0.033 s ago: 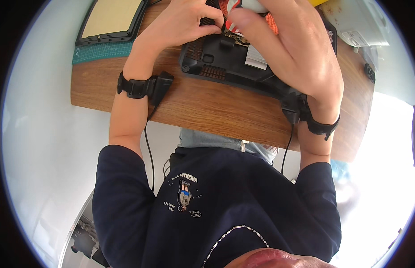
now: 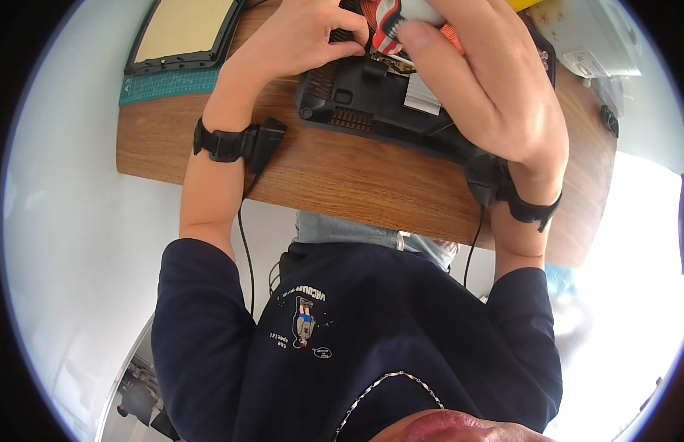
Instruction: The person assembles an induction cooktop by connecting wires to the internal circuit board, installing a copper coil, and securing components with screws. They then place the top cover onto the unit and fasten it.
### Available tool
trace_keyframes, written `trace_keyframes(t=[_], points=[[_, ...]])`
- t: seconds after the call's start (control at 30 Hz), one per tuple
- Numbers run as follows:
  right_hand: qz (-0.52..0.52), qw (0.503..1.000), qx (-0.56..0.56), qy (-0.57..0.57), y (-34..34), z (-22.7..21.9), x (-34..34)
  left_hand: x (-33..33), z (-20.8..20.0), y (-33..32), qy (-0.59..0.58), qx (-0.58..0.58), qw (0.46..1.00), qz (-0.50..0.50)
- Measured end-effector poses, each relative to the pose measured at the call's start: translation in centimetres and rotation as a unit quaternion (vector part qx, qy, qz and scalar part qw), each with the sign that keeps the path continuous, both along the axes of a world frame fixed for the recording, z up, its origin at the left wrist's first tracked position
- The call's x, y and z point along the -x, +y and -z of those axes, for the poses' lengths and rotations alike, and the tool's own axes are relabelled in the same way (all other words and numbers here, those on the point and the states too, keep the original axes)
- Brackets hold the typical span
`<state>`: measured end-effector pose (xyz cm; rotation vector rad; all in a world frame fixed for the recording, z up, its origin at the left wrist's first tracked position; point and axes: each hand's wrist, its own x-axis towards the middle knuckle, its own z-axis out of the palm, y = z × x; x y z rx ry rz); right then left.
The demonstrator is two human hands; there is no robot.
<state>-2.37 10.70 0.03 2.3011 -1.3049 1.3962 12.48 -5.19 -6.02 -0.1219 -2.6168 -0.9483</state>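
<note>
An opened black plastic housing [image 2: 390, 103] lies on the table at the top of the view. A silvery finned heat sink [image 2: 422, 96], a bit of circuit board [image 2: 392, 65] and orange-red coil windings [image 2: 452, 37] show in it. Above the board, my right hand [image 2: 474, 66] is closed round a white, red and black handheld tool [image 2: 390, 28]; its kind is unclear and its tip is hidden. My left hand [image 2: 305, 37] rests by the housing's far left part, thumb and index finger pinched together near dark ribbed parts. What they hold, if anything, cannot be seen.
A black-framed panel with a cream face [image 2: 181, 33] lies over a green cutting mat [image 2: 165, 87] at the left. A whitish case [image 2: 589, 37] stands at the far right, near a small black object [image 2: 609, 120]. Cables [image 2: 248, 243] hang from the black wrist devices [image 2: 265, 144].
My right hand has shifted slightly to the right, its thumb moving off the board. The tool has turned, showing more of its red and black part. My left hand stays in place.
</note>
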Motion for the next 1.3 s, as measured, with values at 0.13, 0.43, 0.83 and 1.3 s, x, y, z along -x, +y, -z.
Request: trace_keyframes(t=[0.13,0.43,0.83,1.3], points=[[0.01,0.997,-0.058,0.051,1.8,-3.1,-0.3,-0.8,-1.0,0.1,-0.006,0.04,0.999,-0.022],[-0.041,0.992,-0.115,0.006,1.6,-2.5,0.2,-0.7,-0.1,-0.2,-0.025,-0.005,0.999,-0.02],[0.04,0.989,-0.13,0.063,3.0,-4.6,-0.5,-0.5,-1.4,0.4,0.019,0.138,0.99,-0.037],[0.084,0.973,-0.197,-0.089,2.7,-4.1,-1.9,-0.7,-1.2,0.3,0.007,0.152,0.988,-0.036]])
